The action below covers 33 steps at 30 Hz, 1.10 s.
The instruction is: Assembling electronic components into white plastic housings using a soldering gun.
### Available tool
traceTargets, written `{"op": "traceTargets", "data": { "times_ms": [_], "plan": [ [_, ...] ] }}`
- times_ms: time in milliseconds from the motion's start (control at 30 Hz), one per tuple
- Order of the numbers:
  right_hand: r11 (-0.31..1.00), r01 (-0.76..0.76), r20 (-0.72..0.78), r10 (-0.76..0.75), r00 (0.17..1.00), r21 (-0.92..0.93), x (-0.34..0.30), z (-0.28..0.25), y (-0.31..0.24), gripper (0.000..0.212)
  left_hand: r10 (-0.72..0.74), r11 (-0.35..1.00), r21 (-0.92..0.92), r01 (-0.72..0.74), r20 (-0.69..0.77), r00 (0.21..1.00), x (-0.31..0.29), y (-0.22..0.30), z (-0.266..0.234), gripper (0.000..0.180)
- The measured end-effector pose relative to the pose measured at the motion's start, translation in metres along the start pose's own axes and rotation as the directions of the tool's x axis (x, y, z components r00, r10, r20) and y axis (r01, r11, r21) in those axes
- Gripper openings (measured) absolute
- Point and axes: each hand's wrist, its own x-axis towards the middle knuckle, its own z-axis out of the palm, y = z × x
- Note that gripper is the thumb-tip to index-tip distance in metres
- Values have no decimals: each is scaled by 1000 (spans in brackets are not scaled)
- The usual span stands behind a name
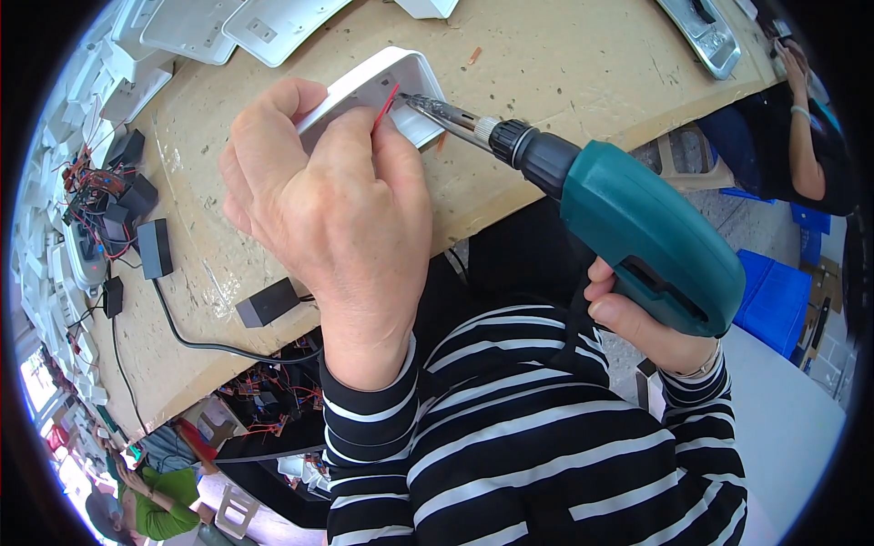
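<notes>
L hand (332, 200) ×1: back of hand up, fingers bent narrow round 1 white housing (371, 70), held tilted just above or on the tabletop (510, 82) (contact n/t, hidden by hand). Same hand's thumb + index close tog. at 1 red wire (386, 107), which sticks up out of the housing's open side. Exact pinch pt hidden.

R hand (651, 335) ×1: fingers wrapped round grip of 1 teal/blk soldering gun (651, 237). Metal tip points L, inside housing outline, right by the red wire; touching or not, can't tell.

Table, L side: 3 separate blk blocks (155, 248), approx. diff. sizes, 1 w/ thick blk cable (214, 346) curving twd near edge. Further L, 1 tangle of red/dk wires (91, 200) w/ at least 3 more blk blocks in it. White housings in a heap (68, 318) along far L, too many/overlapped to count; 2 long white pcs (282, 29) nr top edge, + 1 partly cut off beside them.

Copper-col. scraps: 2 seen, 1 beyond housing (474, 56), 1 at its R end. Metal tray (706, 41) ×1, upper R. Other people: 2, one far R (806, 155), one lower L in green top (168, 505).
</notes>
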Motion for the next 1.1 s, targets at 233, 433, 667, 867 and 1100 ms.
{"op": "traceTargets", "data": {
  "times_ms": [233, 433, 667, 867, 1100],
  "plan": [
    [998, 61, 7, -61, 998, 16, -3, -2, 4, 61, -3, 1000, 6, 3, 5, 1000, 0, 0, 0, 11],
    [996, 18, -10, -18, 1000, 87, -4, 0, 2, 61, -5, 1000, -2, 5, -9, 1000, 0, 0, 0, 11],
    [995, 63, -11, -63, 998, 71, -7, -4, 8, 58, 2, 1000, 12, -2, -12, 1000, 1, 1, 0, 9],
    [989, 144, 42, -143, 989, -34, -9, -7, 9, 59, -10, 1000, 10, 10, -5, 1000, 1, 1, -2, 9],
    [980, 153, -4, -154, 988, 124, -23, -18, 10, 52, -14, 999, -37, 14, 19, 1000, 0, 2, -5, 15]
  ]
}}
